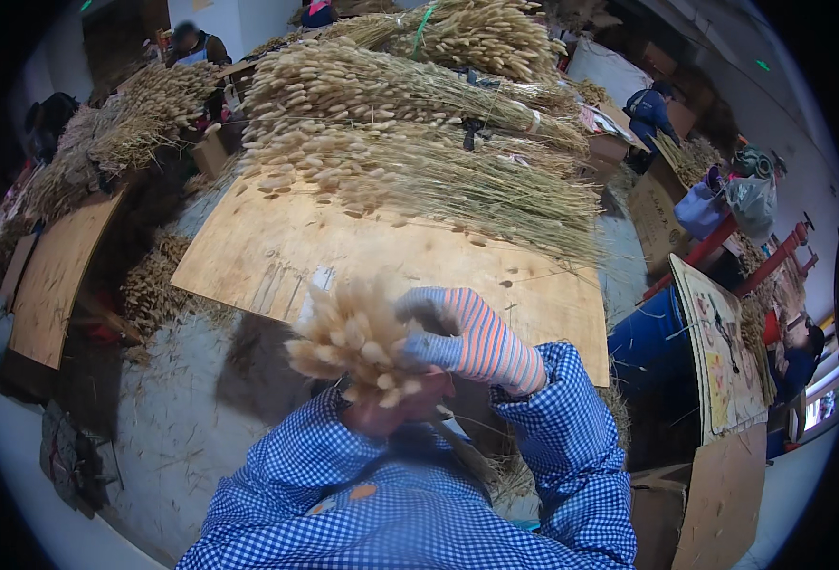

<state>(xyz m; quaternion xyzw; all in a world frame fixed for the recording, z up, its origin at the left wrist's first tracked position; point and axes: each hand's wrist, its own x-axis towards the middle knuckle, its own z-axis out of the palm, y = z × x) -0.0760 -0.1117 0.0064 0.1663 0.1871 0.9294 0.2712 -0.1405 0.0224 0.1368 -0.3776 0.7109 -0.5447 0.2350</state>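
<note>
My left hand (381, 416), bare and partly hidden under the seed heads, is closed around a bunch of dried bunny-tail grass (358, 337). The fluffy beige heads fan upward and to the left in front of my body. On the bunch's right side is my right hand (472, 332), in a grey-fingered glove with orange and blue stripes. Its thumb and fingers curl against the heads; the fingertips are slightly blurred. Beyond my hands, a plywood table (381, 252) carries large piles of the same dried grass (410, 171), heads mostly to the left, stems to the right.
Another plywood board (63, 275) stands left, with grass heaped behind it. At right are a blue barrel (649, 332), a stained board (719, 351), red metal bars (771, 261) and cardboard (724, 499). Other people work at the back left, back right and far right. Grass scraps litter the floor.
</note>
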